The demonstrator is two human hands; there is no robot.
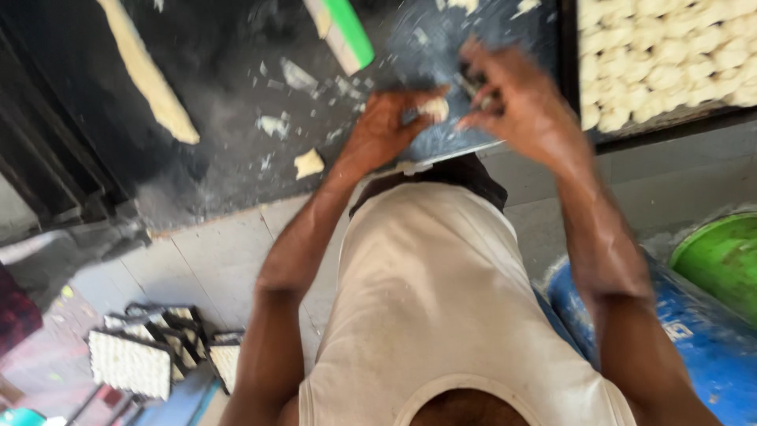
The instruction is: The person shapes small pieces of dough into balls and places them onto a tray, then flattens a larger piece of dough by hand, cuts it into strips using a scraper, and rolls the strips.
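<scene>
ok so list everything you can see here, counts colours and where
worktop: one, dark, floury, across the top
dough strip: one, pale, long, upper left of the worktop
dough scraps: several, pale, mid worktop
scraper: one, green and cream, top centre
tray of dough pieces: one, many pale pieces, top right
blue drum: one, lower right
green lid: one, right edge
stacked trays: several, dark with pale contents, lower left floor
vest: one, off-white, centre
left hand: holds a small dough piece
right hand: blurred, beside the left

Dough strip [150,75] left of hands; tray [587,134] right.
</scene>
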